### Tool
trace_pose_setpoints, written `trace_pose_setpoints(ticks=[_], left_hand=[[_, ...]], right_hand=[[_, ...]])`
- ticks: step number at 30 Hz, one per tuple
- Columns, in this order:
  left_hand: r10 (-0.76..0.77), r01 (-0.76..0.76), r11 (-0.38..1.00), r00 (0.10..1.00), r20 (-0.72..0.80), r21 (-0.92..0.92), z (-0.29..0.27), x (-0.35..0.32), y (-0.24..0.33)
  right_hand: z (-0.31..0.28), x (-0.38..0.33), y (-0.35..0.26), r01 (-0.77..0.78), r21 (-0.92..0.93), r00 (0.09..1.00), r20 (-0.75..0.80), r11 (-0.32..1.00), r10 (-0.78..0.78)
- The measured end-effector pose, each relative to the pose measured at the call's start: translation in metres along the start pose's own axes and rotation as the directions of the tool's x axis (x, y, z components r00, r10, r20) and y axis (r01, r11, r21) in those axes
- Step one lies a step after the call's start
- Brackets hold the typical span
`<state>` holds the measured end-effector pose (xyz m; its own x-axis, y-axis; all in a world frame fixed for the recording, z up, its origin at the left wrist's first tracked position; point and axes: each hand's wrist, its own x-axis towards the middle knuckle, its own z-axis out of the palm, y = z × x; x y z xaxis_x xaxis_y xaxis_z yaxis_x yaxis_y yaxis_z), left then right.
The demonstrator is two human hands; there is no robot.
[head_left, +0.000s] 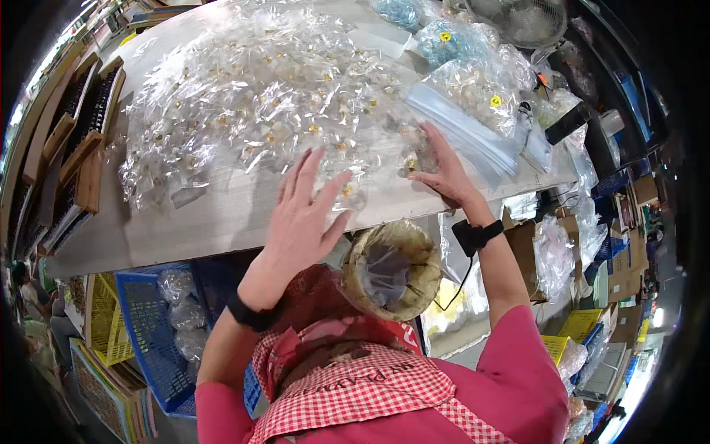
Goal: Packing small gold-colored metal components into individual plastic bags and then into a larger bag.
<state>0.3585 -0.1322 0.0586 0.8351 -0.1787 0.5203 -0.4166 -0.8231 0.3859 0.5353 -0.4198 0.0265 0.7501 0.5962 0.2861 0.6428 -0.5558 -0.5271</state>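
Observation:
A wide heap of small clear plastic packets (259, 96), many with tiny gold-coloured pieces inside, covers much of the pale tabletop (222, 229). My left hand (299, 207) is over the near edge of the heap, fingers spread and holding nothing. A few packets (351, 191) lie beside its fingertips. Farther right, my right hand (447, 172) rests on its side at the table, thumb and fingers apart. A small cluster of packets (416, 155) sits in the gap in front of its palm. Whether the right fingers touch them is hard to see.
Flat clear plastic sheets or bags (466, 133) lie stacked right of my right hand, with bulging clear bags (473, 89) behind. A round, plastic-lined container (392, 270) stands below the table's near edge. Wooden-framed racks (81, 163) line the left. A blue basket (151, 325) is lower left.

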Motion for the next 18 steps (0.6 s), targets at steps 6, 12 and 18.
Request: trace_pose_setpoints(ticks=[6,12,18], left_hand=[[0.065,-0.067,0.993,0.998,0.018,0.100,0.061,0.049,-0.002],[0.010,-0.038,0.980,0.989,0.148,0.194,0.078,0.040,-0.011],[-0.005,-0.014,0.988,0.993,0.120,0.154,0.072,0.038,-0.010]], right_hand=[[-0.001,-0.012,-0.004,-0.070,0.095,0.992,-0.100,0.993,0.079],[-0.004,-0.020,0.001,-0.003,-0.030,0.989,-0.148,1.000,-0.001],[0.000,-0.019,0.006,-0.189,-0.004,0.959,-0.213,0.982,0.184]])
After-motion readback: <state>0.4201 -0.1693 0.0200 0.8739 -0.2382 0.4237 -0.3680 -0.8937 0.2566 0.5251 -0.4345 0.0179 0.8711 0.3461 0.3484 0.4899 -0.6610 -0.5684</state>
